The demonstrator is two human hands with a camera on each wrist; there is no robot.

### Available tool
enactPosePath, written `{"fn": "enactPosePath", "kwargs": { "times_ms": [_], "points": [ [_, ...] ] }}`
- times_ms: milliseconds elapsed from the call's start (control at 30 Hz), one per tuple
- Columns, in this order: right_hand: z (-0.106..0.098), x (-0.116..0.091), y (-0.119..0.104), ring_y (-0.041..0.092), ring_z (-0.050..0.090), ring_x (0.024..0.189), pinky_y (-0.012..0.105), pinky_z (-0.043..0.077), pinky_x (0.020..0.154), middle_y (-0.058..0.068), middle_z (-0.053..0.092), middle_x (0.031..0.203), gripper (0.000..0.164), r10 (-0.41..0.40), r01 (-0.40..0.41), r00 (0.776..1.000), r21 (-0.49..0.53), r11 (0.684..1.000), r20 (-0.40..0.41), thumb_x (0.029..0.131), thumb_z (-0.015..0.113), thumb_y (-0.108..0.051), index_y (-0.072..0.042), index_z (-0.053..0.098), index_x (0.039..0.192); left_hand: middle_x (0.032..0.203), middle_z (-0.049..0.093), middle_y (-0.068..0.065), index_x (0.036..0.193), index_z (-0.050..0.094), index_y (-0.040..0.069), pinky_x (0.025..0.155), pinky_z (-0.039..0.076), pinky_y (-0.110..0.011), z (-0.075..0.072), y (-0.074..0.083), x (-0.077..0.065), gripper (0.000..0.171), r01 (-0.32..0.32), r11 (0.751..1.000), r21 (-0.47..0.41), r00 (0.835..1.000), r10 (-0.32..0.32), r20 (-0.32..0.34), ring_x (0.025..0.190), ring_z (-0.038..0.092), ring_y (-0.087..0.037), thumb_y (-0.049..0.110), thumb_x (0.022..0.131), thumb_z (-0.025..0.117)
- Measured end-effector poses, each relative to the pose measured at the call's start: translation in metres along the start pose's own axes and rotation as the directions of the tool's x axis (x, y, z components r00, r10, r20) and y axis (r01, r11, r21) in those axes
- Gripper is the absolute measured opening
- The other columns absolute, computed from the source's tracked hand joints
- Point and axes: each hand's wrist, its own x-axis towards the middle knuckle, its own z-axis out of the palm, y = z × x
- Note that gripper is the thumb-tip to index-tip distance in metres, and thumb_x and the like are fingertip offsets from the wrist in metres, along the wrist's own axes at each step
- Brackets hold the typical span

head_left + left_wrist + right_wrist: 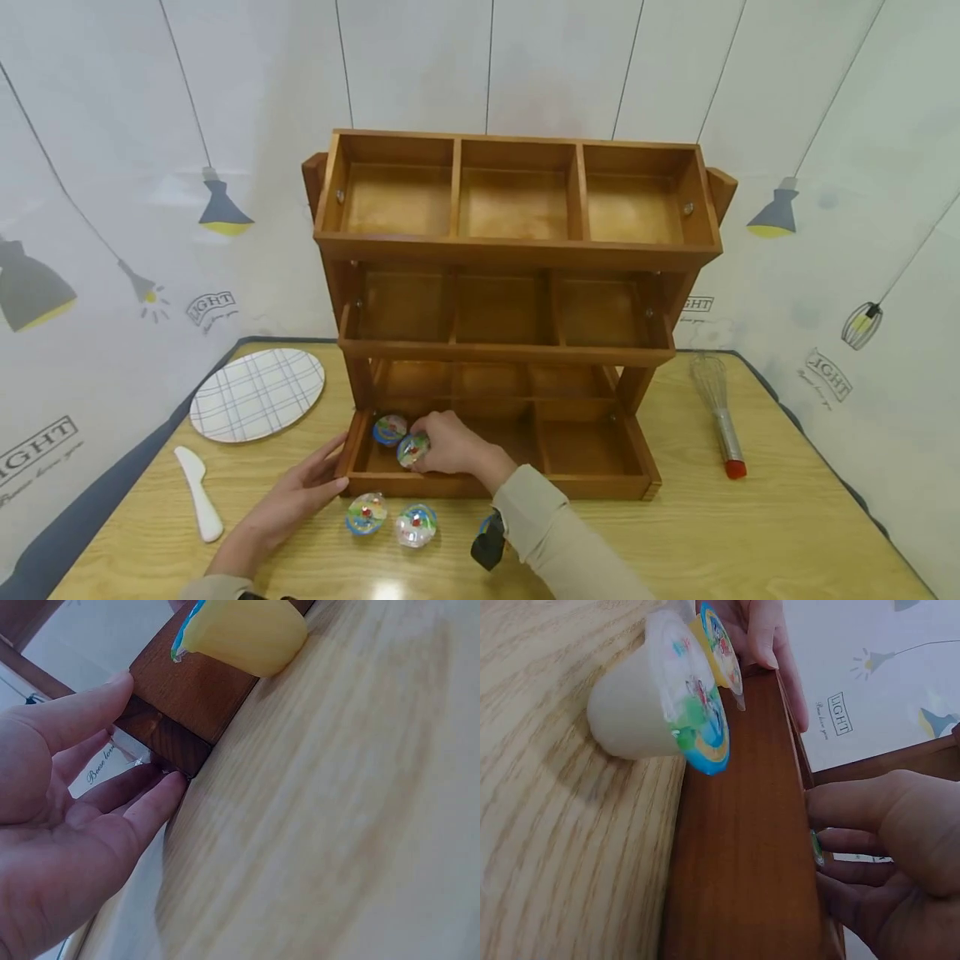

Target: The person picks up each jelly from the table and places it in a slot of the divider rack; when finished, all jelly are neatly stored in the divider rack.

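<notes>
My right hand point(453, 443) reaches over the front wall of the wooden rack's lowest tray point(487, 485), pinching a jelly cup point(412, 451) in the left compartment. Beside it sits another jelly cup point(390, 430). In the right wrist view the tray wall hides most of the held cup. My left hand point(296, 493) rests at the tray's front left corner, thumb and fingertips touching the wood, fingers loosely extended. Just in front stand a yellow jelly cup point(244, 637) and a whitish jelly cup point(634, 705). Another blue-rimmed cup point(485, 524) is partly hidden by the right wrist's camera.
Above the lowest tray rise two more divided wooden tiers point(517, 247). A checked oval plate point(257, 395) and a white knife point(198, 493) lie on the left of the table point(750, 550). To the right lies a whisk point(722, 415). Printed walls stand behind and at the sides.
</notes>
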Motion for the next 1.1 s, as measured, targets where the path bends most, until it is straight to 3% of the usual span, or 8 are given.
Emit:
{"fn": "enactPosePath", "kwargs": {
  "times_ms": [200, 333, 533, 667, 733, 833, 967, 1100],
  "points": [
    [0.006, 0.005, 0.000, 0.015, 0.054, 0.092, 0.021, 0.044, 0.077, 0.003, 0.063, 0.099, 0.044, 0.077, -0.079, 0.996, 0.051, 0.996, 0.047, 0.068, 0.075, -0.023, -0.006, 0.062, 0.107, 0.144, 0.019, -0.026, 0.144, 0.013, 0.018, 0.091, 0.037, -0.010, 0.003, 0.000, 0.001, 0.070, -0.001, 1.000, -0.012, 1.000, 0.001, -0.010, 0.111, 0.043, 0.009, 0.016, 0.087, 0.054],
    [0.007, 0.006, -0.003, 0.016, 0.055, 0.094, 0.021, 0.045, 0.078, 0.005, 0.063, 0.102, 0.045, 0.090, -0.093, 0.994, 0.049, 0.994, 0.053, 0.069, 0.074, -0.021, -0.004, 0.061, 0.108, 0.145, 0.020, -0.023, 0.143, 0.015, 0.021, 0.091, 0.036, -0.010, 0.002, 0.001, -0.001, 0.070, 0.032, 0.999, -0.007, 0.999, -0.032, -0.030, 0.111, 0.042, 0.010, 0.018, 0.086, 0.056],
    [0.005, 0.004, -0.011, 0.015, 0.055, 0.091, 0.020, 0.045, 0.074, 0.005, 0.063, 0.101, 0.041, 0.097, -0.095, 0.994, -0.043, 0.995, 0.054, 0.072, 0.072, -0.022, -0.003, 0.062, 0.106, 0.145, 0.020, -0.021, 0.143, 0.015, 0.024, 0.093, 0.036, -0.013, -0.002, 0.003, -0.003, 0.069, 0.053, 0.999, 0.013, 0.998, -0.052, -0.035, 0.119, 0.038, 0.000, 0.020, 0.087, 0.056],
    [-0.001, 0.000, -0.013, 0.020, 0.055, 0.098, 0.024, 0.046, 0.081, 0.008, 0.063, 0.106, 0.046, 0.046, -0.043, 0.998, -0.092, 0.995, 0.031, 0.072, 0.072, -0.023, -0.002, 0.060, 0.111, 0.146, 0.019, -0.021, 0.143, 0.015, 0.023, 0.093, 0.036, -0.011, -0.004, 0.003, -0.003, 0.069, 0.048, 0.999, 0.014, 0.999, -0.047, -0.024, 0.120, 0.038, -0.001, 0.020, 0.087, 0.055],
    [-0.007, -0.005, -0.012, 0.023, 0.054, 0.105, 0.027, 0.045, 0.088, 0.010, 0.061, 0.113, 0.052, 0.008, -0.008, 1.000, -0.047, 0.999, 0.013, 0.073, 0.072, -0.024, -0.001, 0.056, 0.116, 0.146, 0.018, -0.021, 0.143, 0.015, 0.023, 0.092, 0.035, -0.010, -0.005, 0.002, -0.004, 0.069, 0.044, 0.999, 0.009, 0.999, -0.043, -0.018, 0.117, 0.039, 0.004, 0.020, 0.087, 0.055],
    [-0.019, -0.018, -0.005, 0.023, 0.054, 0.107, 0.031, 0.045, 0.091, 0.012, 0.059, 0.116, 0.055, -0.047, 0.050, 0.999, 0.118, 0.992, -0.027, 0.074, 0.071, -0.023, -0.001, 0.052, 0.121, 0.145, 0.017, -0.024, 0.143, 0.013, 0.020, 0.091, 0.036, -0.009, -0.006, 0.001, -0.004, 0.069, 0.023, 1.000, 0.007, 1.000, -0.022, -0.011, 0.113, 0.041, 0.008, 0.019, 0.088, 0.054],
    [-0.043, -0.049, 0.018, 0.027, 0.057, 0.102, 0.033, 0.048, 0.086, 0.014, 0.061, 0.111, 0.056, -0.081, 0.112, 0.991, 0.346, 0.932, -0.104, 0.074, 0.071, -0.023, -0.002, 0.050, 0.122, 0.145, 0.017, -0.024, 0.143, 0.013, 0.018, 0.091, 0.037, -0.010, -0.004, 0.000, -0.002, 0.069, 0.005, 1.000, -0.014, 1.000, -0.005, -0.004, 0.112, 0.042, 0.008, 0.017, 0.088, 0.054],
    [-0.063, -0.086, 0.050, 0.026, 0.059, 0.096, 0.029, 0.050, 0.082, 0.014, 0.063, 0.106, 0.050, -0.077, 0.144, 0.984, 0.460, 0.876, -0.162, 0.075, 0.071, -0.022, -0.004, 0.053, 0.118, 0.145, 0.019, -0.022, 0.143, 0.015, 0.020, 0.091, 0.037, -0.010, -0.001, 0.000, 0.000, 0.069, 0.010, 1.000, -0.018, 1.000, -0.011, -0.014, 0.112, 0.042, 0.008, 0.017, 0.087, 0.055]
  ]
}}
